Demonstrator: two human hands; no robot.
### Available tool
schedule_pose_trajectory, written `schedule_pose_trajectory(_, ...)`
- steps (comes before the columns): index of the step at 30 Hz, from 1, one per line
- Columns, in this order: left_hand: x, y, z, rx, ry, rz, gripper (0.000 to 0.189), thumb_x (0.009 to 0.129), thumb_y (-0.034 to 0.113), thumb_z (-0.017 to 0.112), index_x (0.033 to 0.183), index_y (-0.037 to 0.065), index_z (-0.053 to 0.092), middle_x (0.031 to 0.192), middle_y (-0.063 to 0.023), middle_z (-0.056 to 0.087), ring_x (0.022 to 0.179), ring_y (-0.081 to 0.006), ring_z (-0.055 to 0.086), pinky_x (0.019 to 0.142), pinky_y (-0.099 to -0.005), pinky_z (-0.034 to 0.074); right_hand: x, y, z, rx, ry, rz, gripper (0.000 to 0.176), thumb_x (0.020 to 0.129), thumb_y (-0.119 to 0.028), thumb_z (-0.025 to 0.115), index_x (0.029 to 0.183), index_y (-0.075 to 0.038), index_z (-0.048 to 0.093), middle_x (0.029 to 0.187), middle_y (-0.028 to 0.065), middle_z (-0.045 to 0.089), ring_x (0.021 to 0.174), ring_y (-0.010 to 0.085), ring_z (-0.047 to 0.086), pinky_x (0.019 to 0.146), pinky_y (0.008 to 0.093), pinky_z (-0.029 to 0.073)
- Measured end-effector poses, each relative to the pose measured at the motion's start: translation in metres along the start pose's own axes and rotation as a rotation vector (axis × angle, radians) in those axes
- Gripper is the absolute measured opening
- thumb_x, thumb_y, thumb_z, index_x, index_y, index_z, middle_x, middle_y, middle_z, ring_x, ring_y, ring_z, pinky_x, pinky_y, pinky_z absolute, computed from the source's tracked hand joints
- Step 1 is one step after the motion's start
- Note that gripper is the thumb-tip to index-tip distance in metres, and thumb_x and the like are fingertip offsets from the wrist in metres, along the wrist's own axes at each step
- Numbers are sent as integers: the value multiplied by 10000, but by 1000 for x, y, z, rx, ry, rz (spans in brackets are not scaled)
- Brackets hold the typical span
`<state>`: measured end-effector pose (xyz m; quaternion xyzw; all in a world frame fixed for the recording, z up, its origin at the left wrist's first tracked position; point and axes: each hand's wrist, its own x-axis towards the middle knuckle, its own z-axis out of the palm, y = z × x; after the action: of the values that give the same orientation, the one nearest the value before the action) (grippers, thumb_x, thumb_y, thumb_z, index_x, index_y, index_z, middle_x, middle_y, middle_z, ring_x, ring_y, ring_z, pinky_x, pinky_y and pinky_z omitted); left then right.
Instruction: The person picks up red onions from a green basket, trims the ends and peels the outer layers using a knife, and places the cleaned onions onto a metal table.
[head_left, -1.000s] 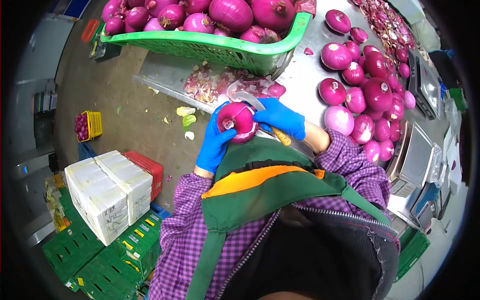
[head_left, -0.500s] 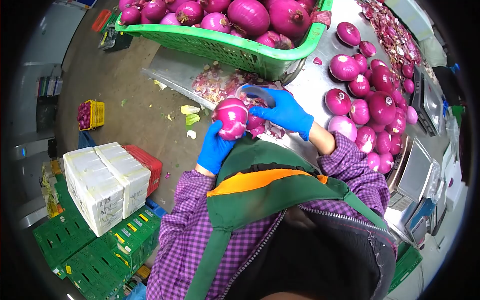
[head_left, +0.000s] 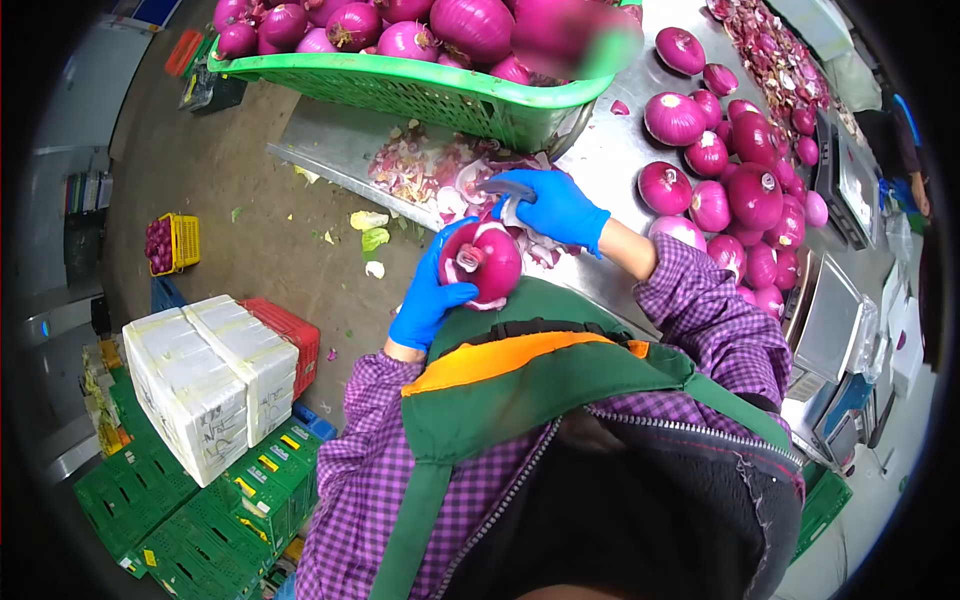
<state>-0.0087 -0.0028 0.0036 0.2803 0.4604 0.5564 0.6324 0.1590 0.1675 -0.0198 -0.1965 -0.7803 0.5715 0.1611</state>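
Bright view, dark bowed edges, green basket point(head_left: 430, 108) partly blurred.

In my left hand point(head_left: 432, 300) sits an onion point(head_left: 500, 262); beyond it, peelings point(head_left: 410, 172) lie on the desk point(head_left: 605, 165), before the basket point(head_left: 420, 80). Loose onions point(head_left: 755, 197) lie right, scales point(head_left: 840, 310) farther right; boxes point(head_left: 200, 395) and crates point(head_left: 210, 540) stand near left.

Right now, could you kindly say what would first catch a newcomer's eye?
Probably the purple onion in the gloved left grip, near the centre, with a knife in the right grip just beyond. Next, the green basket heaped with onions at the top.
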Motion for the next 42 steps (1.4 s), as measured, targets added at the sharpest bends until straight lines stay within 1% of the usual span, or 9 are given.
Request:
schedule_pose_trajectory(3, -11, 5, 2, -174, 36, -41, 858, 691, 234, 732, 1421, 74, 311, 1375, -109, 411, 1261, -263, 437, 1047, -430, 402, -11, 9, 6, 25, 128, 232, 595, 790, -26, 521, 1373, -113, 444, 1207, 131, 619, 850, 204, 655, 797, 319, 518)
schedule_pose_trajectory(5, -12, -10, -14, -501, 118, -59, 772, 784, 182, 646, 1440, 75, 253, 1433, -152, 351, 1302, -327, 398, 1075, -487, 363, -11, 16, 13, -135, 270, -7, 556, 842, -96, 563, 1382, -125, 438, 1188, 98, 625, 718, 138, 616, 683, 281, 520)
schedule_pose_trajectory(7, -7, -13, -16, -542, 104, -21, 724, 830, 162, 627, 1440, 61, 251, 1433, -169, 351, 1314, -329, 380, 1097, -487, 329, -11, -37, 4, 292, 36, 418, 524, 848, -266, 630, 1322, -88, 500, 1025, 127, 673, 836, 205, 630, 762, 326, 499)
schedule_pose_trajectory(12, 2, -1, -3, -406, 27, 59, 728, 858, 213, 638, 1447, 50, 241, 1434, -171, 351, 1324, -322, 368, 1109, -481, 309, -7, -43, 9, 678, -29, 510, 399, 818, -153, 615, 1202, -46, 597, 857, 79, 664, 616, 119, 572, 566, 267, 473)
schedule_pose_trajectory(19, -2, -14, -11, -983, 28, -98, 727, 902, 540, 489, 1440, 98, 280, 1459, -167, 332, 1303, -342, 391, 1069, -531, 340, -7, -29, 39, 475, 245, 289, 366, 772, -54, 577, 1131, -31, 643, 864, 43, 666, 745, 106, 612, 654, 255, 499)
schedule_pose_trajectory(32, -9, -27, -19, -770, 56, -138, 651, 925, 394, 546, 1427, 68, 289, 1425, -157, 381, 1287, -306, 424, 1048, -472, 401, -3, -56, -1, 433, -162, 188, 429, 840, -122, 623, 1257, -36, 573, 1060, 64, 669, 840, 105, 608, 723, 270, 520)
schedule_pose_trajectory(35, -14, -26, -14, -649, 44, -105, 654, 915, 376, 570, 1423, 63, 301, 1423, -150, 383, 1285, -293, 428, 1065, -452, 388, -3, -28, 19, 16, -80, 76, 496, 839, -92, 630, 1317, -46, 507, 1033, 91, 669, 888, 114, 613, 762, 286, 518)
schedule_pose_trajectory(38, -15, -18, -4, -410, 49, -92, 662, 911, 386, 575, 1421, 58, 310, 1422, -137, 386, 1285, -273, 430, 1066, -437, 385, -6, -14, 35, 409, 174, 220, 274, 824, -25, 541, 1072, 0, 654, 966, 79, 689, 871, 145, 638, 814, 299, 509)
schedule_pose_trajectory(42, -10, -14, -5, -348, 42, -80, 643, 926, 376, 552, 1427, 54, 309, 1419, -120, 394, 1288, -252, 428, 1069, -412, 381, -6, -26, 2, 526, 17, 126, 402, 837, -116, 595, 1232, -45, 580, 1091, 135, 662, 1027, 187, 623, 882, 323, 495)
